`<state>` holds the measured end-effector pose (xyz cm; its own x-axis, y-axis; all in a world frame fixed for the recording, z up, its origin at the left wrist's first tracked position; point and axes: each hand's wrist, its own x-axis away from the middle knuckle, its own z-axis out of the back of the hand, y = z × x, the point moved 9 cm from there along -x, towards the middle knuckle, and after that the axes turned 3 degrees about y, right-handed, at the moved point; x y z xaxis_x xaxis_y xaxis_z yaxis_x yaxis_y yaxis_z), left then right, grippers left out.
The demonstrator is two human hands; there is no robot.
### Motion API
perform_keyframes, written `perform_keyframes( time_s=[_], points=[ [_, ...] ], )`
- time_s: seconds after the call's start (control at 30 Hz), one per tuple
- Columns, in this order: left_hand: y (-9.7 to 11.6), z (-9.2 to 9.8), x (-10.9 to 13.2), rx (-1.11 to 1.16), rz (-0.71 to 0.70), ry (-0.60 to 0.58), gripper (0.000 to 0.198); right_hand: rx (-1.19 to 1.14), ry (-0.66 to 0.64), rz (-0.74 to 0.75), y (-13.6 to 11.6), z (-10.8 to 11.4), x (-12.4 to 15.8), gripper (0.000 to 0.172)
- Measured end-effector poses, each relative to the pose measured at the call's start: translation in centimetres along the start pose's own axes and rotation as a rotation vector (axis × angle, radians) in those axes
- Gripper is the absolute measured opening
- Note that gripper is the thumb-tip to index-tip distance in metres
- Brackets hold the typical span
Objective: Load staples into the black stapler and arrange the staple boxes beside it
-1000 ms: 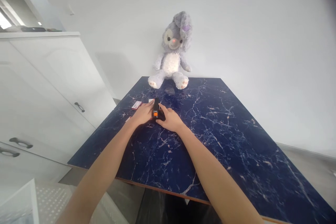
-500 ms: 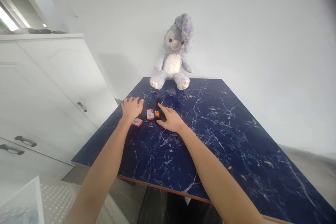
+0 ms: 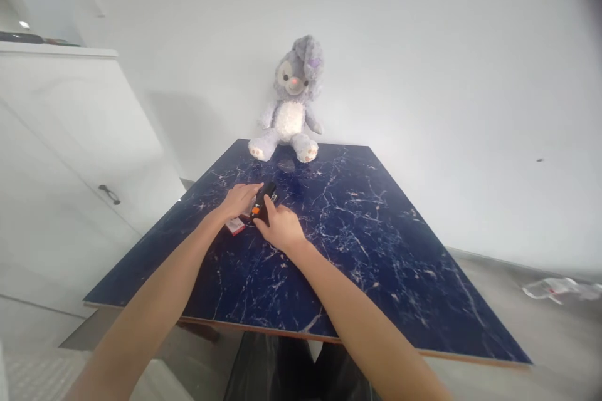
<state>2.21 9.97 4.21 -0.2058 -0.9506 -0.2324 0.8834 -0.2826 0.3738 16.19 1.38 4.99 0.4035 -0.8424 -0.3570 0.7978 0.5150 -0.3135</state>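
A small black device with an orange patch (image 3: 261,202) lies on the dark blue marbled table (image 3: 357,250). My right hand (image 3: 278,225) is closed round its near end. My left hand (image 3: 239,198) rests beside it on the left, fingers stretched toward the device and touching it. A small red and white box (image 3: 234,226) lies on the table just under my left wrist.
A grey plush rabbit (image 3: 289,103) sits at the table's far edge against the white wall. White cabinets with dark handles (image 3: 109,193) stand to the left. Crumpled clear plastic (image 3: 559,289) lies on the floor at the right.
My left hand has come back from the table's left side to the black device. My view has shifted right, so the table and rabbit sit further left.
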Motion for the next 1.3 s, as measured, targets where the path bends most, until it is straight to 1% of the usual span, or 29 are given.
perform_keyframes(
  time_s=[0.1,0.17,0.23,0.3,0.33,0.37,0.4,0.47,0.5,0.53,0.57,0.6,0.63,0.67,0.7,0.73,0.77,0.8,0.87,0.9,0.93,1.0,1.07,1.1,1.17,1.3],
  points=[
    [3.1,-0.9,0.3,0.124,-0.164,-0.074,0.055,-0.012,0.039,0.04,-0.6,1.1,2.5,0.064],
    [5.9,-1.8,0.7,0.191,-0.245,-0.108,0.057,-0.015,0.047,0.082,-0.1,2.2,4.4,0.06],
    [9.3,-3.0,1.1,0.245,-0.313,-0.145,0.059,-0.02,0.053,0.12,1.3,3.8,6.1,0.057],
    [12.9,-4.2,1.3,0.292,-0.371,-0.179,0.058,-0.037,0.078,0.159,3.2,5.8,7.8,0.053],
    [14.5,-4.4,1.3,0.319,-0.387,-0.178,0.057,-0.048,0.101,0.179,4.3,6.9,8.5,0.053],
    [15.7,-4.5,1.2,0.344,-0.377,-0.174,0.056,-0.055,0.123,0.197,5.3,7.9,9.1,0.055],
    [16.3,-4.2,0.9,0.373,-0.339,-0.145,0.056,-0.067,0.15,0.193,6.4,8.7,9.6,0.062],
    [16.3,-3.0,0.6,0.41,-0.268,-0.073,0.054,-0.126,0.159,0.132,8.8,9.5,10.0,0.082],
    [15.8,-2.4,0.6,0.418,-0.249,-0.051,0.053,-0.17,0.127,0.101,9.8,9.2,9.9,0.088],
    [15.1,-2.0,0.7,0.429,-0.235,-0.051,0.052,-0.212,0.081,0.084,10.6,8.7,9.6,0.087],
    [14.2,-1.8,0.8,0.446,-0.213,-0.062,0.05,-0.25,0.03,0.084,11.1,8.1,9.2,0.079],
    [13.1,-1.6,0.8,0.458,-0.184,-0.061,0.049,-0.278,-0.015,0.099,11.4,7.5,8.8,0.064],
    [12.0,-1.5,0.9,0.453,-0.159,-0.052,0.047,-0.296,-0.046,0.12,11.6,7.1,8.2,0.047],
    [11.1,-1.6,1.0,0.436,-0.143,-0.041,0.046,-0.304,-0.063,0.135,11.9,6.8,7.6,0.033],
    [10.5,-1.7,1.0,0.403,-0.143,-0.032,0.044,-0.307,-0.072,0.135,12.2,6.6,6.9,0.028],
    [10.3,-2.0,1.1,0.36,-0.158,-0.03,0.042,-0.311,-0.082,0.12,12.6,6.6,6.3,0.027],
    [10.3,-2.3,1.1,0.316,-0.18,-0.033,0.041,-0.318,-0.092,0.1,12.9,6.6,5.7,0.028],
    [10.5,-2.6,1.1,0.276,-0.204,-0.034,0.041,-0.328,-0.102,0.092,12.9,6.7,5.3,0.035],
    [11.1,-2.9,1.1,0.212,-0.235,-0.022,0.04,-0.362,-0.134,0.136,12.1,6.9,5.0,0.058],
    [11.4,-3.0,1.1,0.189,-0.242,-0.014,0.04,-0.381,-0.152,0.188,11.3,7.0,5.2,0.064],
    [11.6,-3.1,1.1,0.173,-0.245,-0.008,0.04,-0.399,-0.171,0.238,10.5,7.1,5.4,0.063],
    [11.8,-3.2,1.2,0.155,-0.25,-0.013,0.04,-0.419,-0.196,0.293,9.3,7.1,5.9,0.05],
    [11.8,-3.3,1.2,0.155,-0.247,-0.026,0.039,-0.411,-0.204,0.281,9.0,6.9,6.1,0.039],
    [11.7,-3.4,1.1,0.162,-0.243,-0.028,0.038,-0.398,-0.205,0.263,9.1,6.8,6.1,0.037],
    [11.5,-3.4,1.0,0.191,-0.231,-0.027,0.037,-0.366,-0.191,0.21,9.9,6.8,6.1,0.037],
    [11.0,-3.0,0.8,0.28,-0.184,-0.002,0.035,-0.314,-0.147,0.055,13.0,7.5,5.9,0.036]
  ],
)
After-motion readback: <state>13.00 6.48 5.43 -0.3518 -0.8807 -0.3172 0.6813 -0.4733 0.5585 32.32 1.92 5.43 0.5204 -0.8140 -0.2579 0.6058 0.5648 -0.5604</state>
